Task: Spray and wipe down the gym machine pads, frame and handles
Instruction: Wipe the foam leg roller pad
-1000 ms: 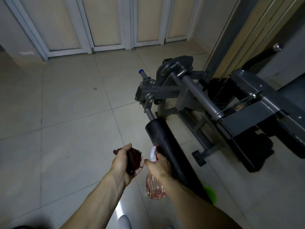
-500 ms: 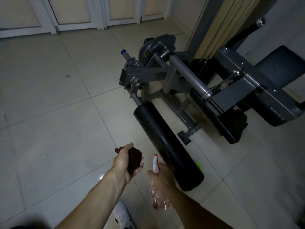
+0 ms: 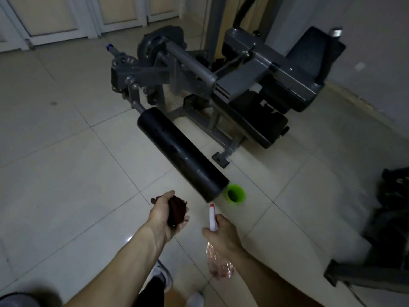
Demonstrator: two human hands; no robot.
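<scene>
Your right hand curls around a spray bottle, nozzle facing the black roller pad just ahead; your left hand clutches a dark cloth; mist evenly, then wipe along its length.

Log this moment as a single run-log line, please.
left hand: grips dark cloth | right hand: grips spray bottle, nozzle toward roller pad | wiping: not yet

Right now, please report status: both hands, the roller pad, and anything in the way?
Left hand grips dark cloth. Right hand holds spray bottle, nozzle toward black roller pad, not touching. Green cup on floor by pad's near end.
</scene>
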